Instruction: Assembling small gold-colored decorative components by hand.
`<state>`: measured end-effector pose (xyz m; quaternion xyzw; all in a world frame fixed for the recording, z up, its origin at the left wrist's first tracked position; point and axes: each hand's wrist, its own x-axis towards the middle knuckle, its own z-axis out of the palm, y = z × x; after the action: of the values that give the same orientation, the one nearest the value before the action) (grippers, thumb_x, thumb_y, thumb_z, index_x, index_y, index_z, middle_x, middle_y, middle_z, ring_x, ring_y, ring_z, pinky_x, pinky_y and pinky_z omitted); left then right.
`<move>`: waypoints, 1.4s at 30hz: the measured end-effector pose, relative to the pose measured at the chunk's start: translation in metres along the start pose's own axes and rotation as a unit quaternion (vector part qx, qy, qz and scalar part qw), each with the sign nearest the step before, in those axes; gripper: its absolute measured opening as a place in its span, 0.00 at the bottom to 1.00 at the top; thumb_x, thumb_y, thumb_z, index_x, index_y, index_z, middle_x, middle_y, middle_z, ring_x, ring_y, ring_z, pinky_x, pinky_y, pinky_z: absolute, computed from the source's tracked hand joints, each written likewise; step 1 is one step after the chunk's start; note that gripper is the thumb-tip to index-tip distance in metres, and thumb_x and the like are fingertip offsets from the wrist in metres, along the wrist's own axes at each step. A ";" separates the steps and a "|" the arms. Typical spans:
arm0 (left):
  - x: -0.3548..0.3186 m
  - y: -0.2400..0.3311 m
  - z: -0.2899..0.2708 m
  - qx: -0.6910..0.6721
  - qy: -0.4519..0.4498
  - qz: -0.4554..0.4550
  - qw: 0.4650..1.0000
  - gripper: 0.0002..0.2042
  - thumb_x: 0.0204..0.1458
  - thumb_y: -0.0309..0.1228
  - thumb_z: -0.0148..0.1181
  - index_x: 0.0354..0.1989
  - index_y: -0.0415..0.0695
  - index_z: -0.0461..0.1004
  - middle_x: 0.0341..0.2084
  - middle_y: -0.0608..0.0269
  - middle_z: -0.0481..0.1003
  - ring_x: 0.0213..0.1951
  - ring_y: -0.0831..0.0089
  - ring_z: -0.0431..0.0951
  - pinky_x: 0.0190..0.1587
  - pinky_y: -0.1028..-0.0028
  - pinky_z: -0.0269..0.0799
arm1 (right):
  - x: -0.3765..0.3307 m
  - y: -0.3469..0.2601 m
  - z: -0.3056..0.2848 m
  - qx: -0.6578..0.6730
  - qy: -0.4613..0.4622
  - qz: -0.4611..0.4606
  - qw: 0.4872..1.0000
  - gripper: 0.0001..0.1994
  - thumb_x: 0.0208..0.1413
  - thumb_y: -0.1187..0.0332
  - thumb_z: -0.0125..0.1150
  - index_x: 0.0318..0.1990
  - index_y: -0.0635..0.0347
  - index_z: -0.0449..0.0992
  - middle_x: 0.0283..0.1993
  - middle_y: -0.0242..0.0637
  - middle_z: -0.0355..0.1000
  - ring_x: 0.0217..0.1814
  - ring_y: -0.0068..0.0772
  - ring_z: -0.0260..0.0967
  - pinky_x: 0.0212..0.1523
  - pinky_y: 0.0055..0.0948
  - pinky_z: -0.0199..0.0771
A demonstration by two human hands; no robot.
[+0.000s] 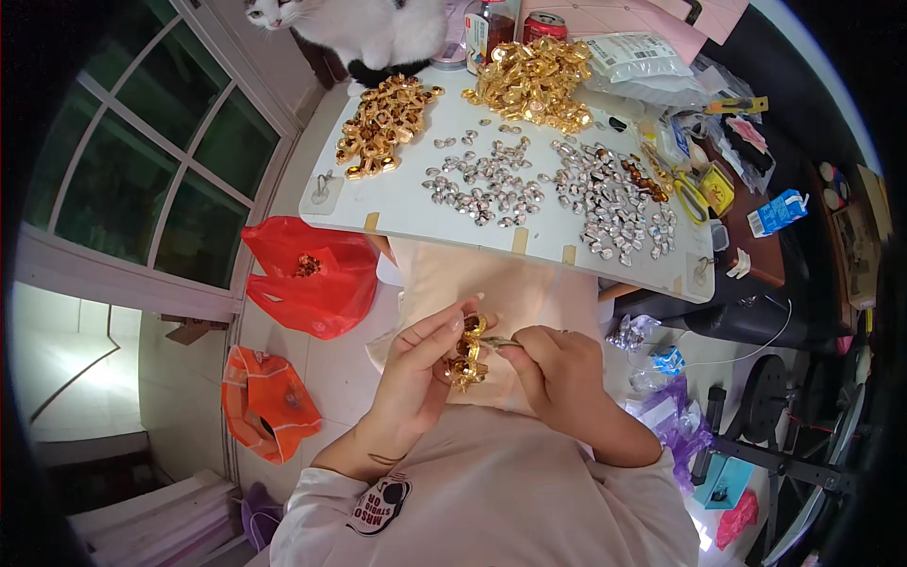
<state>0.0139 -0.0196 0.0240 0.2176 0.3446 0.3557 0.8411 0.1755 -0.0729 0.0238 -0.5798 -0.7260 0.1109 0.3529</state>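
The left hand (423,352) has its fingers curled closed around a gold-coloured ornamental metal piece set with dark amber stones (470,354), held above the lap in front of the chest. The right hand (564,373) pinches a slim silvery metal tool (499,342) between thumb and forefinger, its tip at the piece's right side. Both elbows are bent, the forearms angling inward, with the left palm turned toward the right hand.

Beneath the hands lies pale peach cloth (491,274), and a stretch of it separates them from the near edge of the white rounded-corner tabletop (416,217), so neither hand touches it. Tan tape strips (520,240) cross that edge. Farther in, loose silvery oval stones (487,180) spread over the middle and right, behind them a large heap of shiny gold-coloured pieces (534,83). A smaller gold-and-amber heap (387,123) sits near the left edge, and a white cat with dark patches (387,38) is beyond it.

On the floor to the left stand a red plastic bag (331,293) and an orange bag (269,397); crumpled purple plastic (675,420) lies to the right.
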 end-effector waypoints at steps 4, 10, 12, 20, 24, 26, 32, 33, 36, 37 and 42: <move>-0.002 -0.003 0.000 0.013 -0.011 0.028 0.999 0.15 0.55 0.28 0.48 0.50 0.38 0.66 0.43 0.53 0.72 0.38 0.75 0.75 0.40 0.78 0.72 | 0.002 -0.004 0.006 0.023 0.016 0.030 0.999 0.11 0.49 0.63 0.57 0.23 0.58 0.66 0.16 0.35 0.65 0.14 0.36 0.63 0.15 0.32 0.59; -0.004 -0.006 0.000 0.062 -0.021 0.088 0.994 0.15 0.56 0.27 0.46 0.51 0.38 0.66 0.43 0.53 0.72 0.43 0.73 0.73 0.46 0.77 0.68 | 0.000 -0.002 0.013 0.005 0.040 0.006 0.999 0.11 0.49 0.63 0.58 0.23 0.58 0.66 0.16 0.34 0.64 0.13 0.35 0.62 0.15 0.31 0.59; -0.005 -0.008 -0.003 0.067 -0.039 0.101 0.992 0.14 0.56 0.27 0.47 0.50 0.38 0.66 0.42 0.53 0.72 0.43 0.73 0.73 0.47 0.77 0.68 | -0.002 -0.001 0.016 -0.024 0.057 -0.012 0.998 0.11 0.48 0.63 0.58 0.23 0.57 0.67 0.16 0.34 0.64 0.13 0.35 0.62 0.15 0.30 0.58; -0.008 -0.010 -0.003 0.083 -0.059 0.129 0.986 0.14 0.55 0.25 0.48 0.50 0.37 0.67 0.40 0.53 0.74 0.42 0.72 0.74 0.46 0.76 0.69 | -0.005 -0.002 0.019 -0.013 0.084 0.002 0.996 0.10 0.47 0.63 0.59 0.24 0.58 0.68 0.17 0.33 0.65 0.14 0.35 0.62 0.15 0.30 0.59; -0.009 -0.007 -0.001 0.069 -0.061 0.115 0.989 0.14 0.54 0.22 0.48 0.49 0.36 0.67 0.40 0.53 0.74 0.42 0.73 0.74 0.46 0.77 0.69 | -0.004 -0.002 0.011 0.140 0.022 0.044 0.989 0.10 0.51 0.66 0.55 0.24 0.62 0.68 0.16 0.35 0.64 0.13 0.32 0.59 0.15 0.28 0.56; -0.009 -0.007 -0.002 0.064 -0.060 0.117 0.989 0.14 0.53 0.21 0.48 0.49 0.36 0.67 0.41 0.53 0.73 0.42 0.74 0.74 0.46 0.77 0.69 | -0.005 -0.001 0.005 0.226 -0.011 0.089 0.970 0.10 0.54 0.67 0.53 0.24 0.63 0.68 0.15 0.36 0.62 0.13 0.28 0.57 0.15 0.27 0.55; -0.008 -0.011 -0.004 0.088 -0.044 0.136 0.986 0.15 0.52 0.20 0.48 0.49 0.35 0.67 0.46 0.56 0.70 0.43 0.77 0.73 0.45 0.79 0.68 | -0.003 0.002 0.002 0.466 -0.090 0.214 0.854 0.14 0.59 0.65 0.47 0.23 0.64 0.65 0.16 0.25 0.55 0.21 0.13 0.48 0.21 0.19 0.52; -0.008 -0.011 -0.004 0.092 -0.054 0.141 0.984 0.15 0.52 0.19 0.48 0.49 0.35 0.67 0.48 0.56 0.70 0.43 0.78 0.73 0.45 0.80 0.68 | -0.003 0.002 0.001 0.474 -0.104 0.231 0.843 0.15 0.59 0.65 0.47 0.23 0.64 0.64 0.16 0.24 0.55 0.22 0.12 0.48 0.21 0.19 0.51; -0.009 -0.010 -0.001 0.136 -0.051 0.153 0.978 0.16 0.52 0.18 0.48 0.50 0.35 0.66 0.48 0.56 0.69 0.44 0.78 0.72 0.46 0.80 0.67 | -0.002 0.002 0.000 0.469 -0.117 0.247 0.840 0.15 0.59 0.65 0.47 0.22 0.63 0.63 0.17 0.23 0.55 0.22 0.12 0.47 0.21 0.18 0.50; -0.010 -0.011 -0.002 0.136 -0.050 0.153 0.978 0.16 0.52 0.18 0.48 0.50 0.35 0.66 0.48 0.56 0.69 0.44 0.78 0.72 0.46 0.80 0.67 | -0.002 0.002 0.000 0.457 -0.116 0.246 0.847 0.16 0.59 0.64 0.47 0.21 0.63 0.63 0.16 0.23 0.55 0.22 0.12 0.47 0.21 0.18 0.50; -0.012 -0.012 -0.002 0.161 -0.072 0.184 0.967 0.18 0.52 0.16 0.46 0.53 0.35 0.63 0.49 0.57 0.68 0.45 0.78 0.70 0.47 0.81 0.66 | -0.004 0.002 0.001 0.455 -0.113 0.247 0.848 0.16 0.59 0.64 0.47 0.21 0.62 0.63 0.16 0.22 0.54 0.22 0.12 0.47 0.20 0.18 0.49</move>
<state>0.0118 -0.0360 0.0200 0.4353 0.2899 0.4274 0.7375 0.1765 -0.0752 0.0201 -0.4976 -0.4620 0.5772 0.4537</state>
